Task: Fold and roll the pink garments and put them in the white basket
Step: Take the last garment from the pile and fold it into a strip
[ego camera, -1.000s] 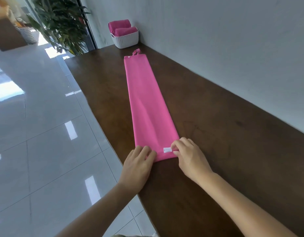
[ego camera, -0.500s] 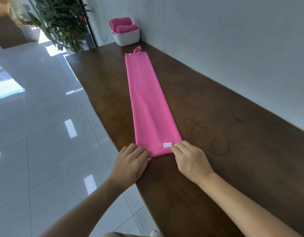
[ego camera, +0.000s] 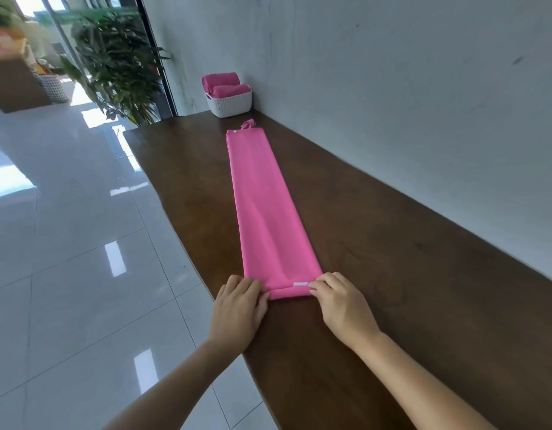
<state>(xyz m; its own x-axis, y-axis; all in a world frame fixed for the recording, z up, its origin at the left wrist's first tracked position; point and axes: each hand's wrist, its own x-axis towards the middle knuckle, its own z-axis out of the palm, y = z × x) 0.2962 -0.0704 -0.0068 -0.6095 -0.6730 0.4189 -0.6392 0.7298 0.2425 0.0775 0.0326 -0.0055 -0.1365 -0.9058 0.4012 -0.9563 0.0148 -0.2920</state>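
Note:
A pink garment [ego camera: 265,209] lies folded into a long narrow strip along the dark wooden table [ego camera: 377,259], running away from me. Its near end is turned over into a small roll with a white label showing. My left hand [ego camera: 239,308] pinches the roll's left end and my right hand [ego camera: 340,301] pinches its right end. At the strip's far end a pink loop and a white button show. Beyond it, against the wall, stands the white basket [ego camera: 229,102] holding two rolled pink garments [ego camera: 225,83].
A grey wall [ego camera: 392,88] runs along the table's right side. The table's left edge drops to a glossy tiled floor [ego camera: 67,243]. A leafy potted plant [ego camera: 116,63] stands past the table's far left corner.
The near end of the strip, flat a second ago, has been turned over into a first small roll. Both hands have shifted slightly forward with it.

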